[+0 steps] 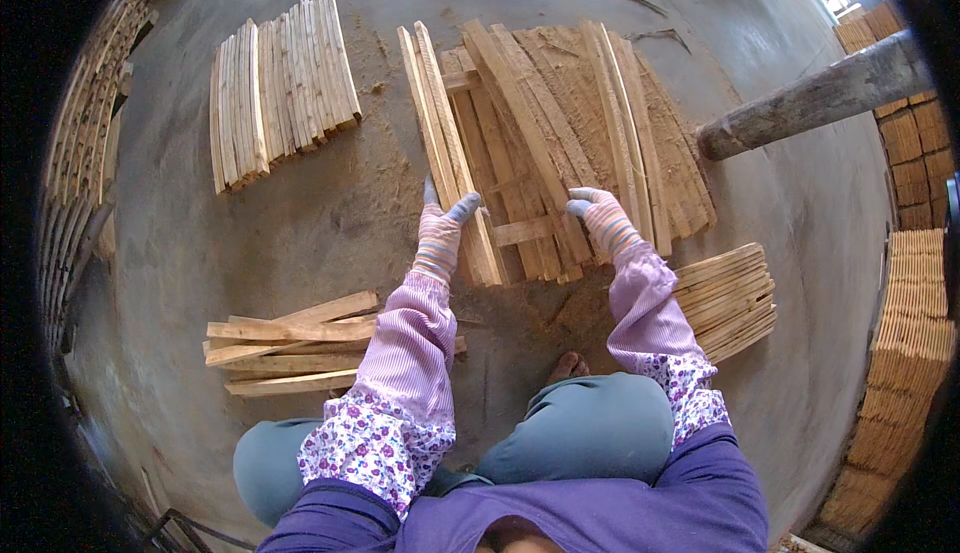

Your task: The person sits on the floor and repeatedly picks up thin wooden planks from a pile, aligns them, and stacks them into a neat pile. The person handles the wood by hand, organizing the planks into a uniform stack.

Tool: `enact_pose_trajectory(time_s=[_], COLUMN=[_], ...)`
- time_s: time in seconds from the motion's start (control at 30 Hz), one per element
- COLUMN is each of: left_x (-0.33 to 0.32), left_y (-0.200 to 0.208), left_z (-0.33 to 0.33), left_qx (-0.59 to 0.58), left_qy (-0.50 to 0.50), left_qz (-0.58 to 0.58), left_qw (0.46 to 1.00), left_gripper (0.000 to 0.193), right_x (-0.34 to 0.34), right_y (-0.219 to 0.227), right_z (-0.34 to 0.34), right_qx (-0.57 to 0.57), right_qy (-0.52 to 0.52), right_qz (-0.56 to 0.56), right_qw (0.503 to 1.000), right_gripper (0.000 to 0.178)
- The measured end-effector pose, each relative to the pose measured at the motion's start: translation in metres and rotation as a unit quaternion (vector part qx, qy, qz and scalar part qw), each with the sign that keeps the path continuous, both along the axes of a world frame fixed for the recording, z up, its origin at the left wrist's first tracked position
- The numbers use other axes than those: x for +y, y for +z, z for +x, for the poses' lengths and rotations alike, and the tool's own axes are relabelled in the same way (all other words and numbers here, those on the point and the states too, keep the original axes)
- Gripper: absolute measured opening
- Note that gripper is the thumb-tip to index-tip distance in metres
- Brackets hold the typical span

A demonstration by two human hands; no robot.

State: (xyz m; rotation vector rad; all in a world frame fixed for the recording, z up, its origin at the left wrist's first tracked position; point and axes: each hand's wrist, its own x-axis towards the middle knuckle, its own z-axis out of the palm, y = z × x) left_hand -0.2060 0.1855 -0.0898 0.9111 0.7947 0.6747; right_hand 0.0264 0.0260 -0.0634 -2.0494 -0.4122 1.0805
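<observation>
My left hand (440, 228), in a striped glove with grey-blue fingertips, is closed around a pair of long pale wooden slats (440, 123) at the left side of a pile. Its thumb lies on their right side and its fingers on their left. My right hand (605, 218), gloved alike, has its fingers closed at the right edge of a wider wooden slat (525, 113) that slants across the pile. The underside of that grip is hidden. Beneath lie more slats with short crosspieces (522, 231) and sawdust. Right of my right hand, upright-running slats (620, 123) rest on the sawdusty boards.
A neat row of slats (285, 88) lies at the far left, a loose heap (295, 348) at the near left, and a small stack (728, 298) at the near right. A thick round post (810, 98) stands at right. Stacked wood (895, 353) lines the right side.
</observation>
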Motion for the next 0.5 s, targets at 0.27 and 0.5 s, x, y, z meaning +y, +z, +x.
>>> enact_pose_trajectory(time_s=[0.27, 0.5], left_x=[-0.002, -0.003], left_y=[-0.004, -0.01], left_z=[0.001, 0.004], left_qx=[-0.005, 0.015], left_qy=[-0.019, -0.02], left_qz=[-0.005, 0.009], left_qw=[1.0, 1.0], left_gripper=[0.089, 0.093], right_x=[-0.008, -0.007], right_y=[0.003, -0.007], right_z=[0.009, 0.001], right_qx=[0.098, 0.105], right_qy=[-0.004, -0.033], right_qz=[0.063, 0.109], right_qw=[0.993, 0.988], right_gripper=[0.039, 0.043])
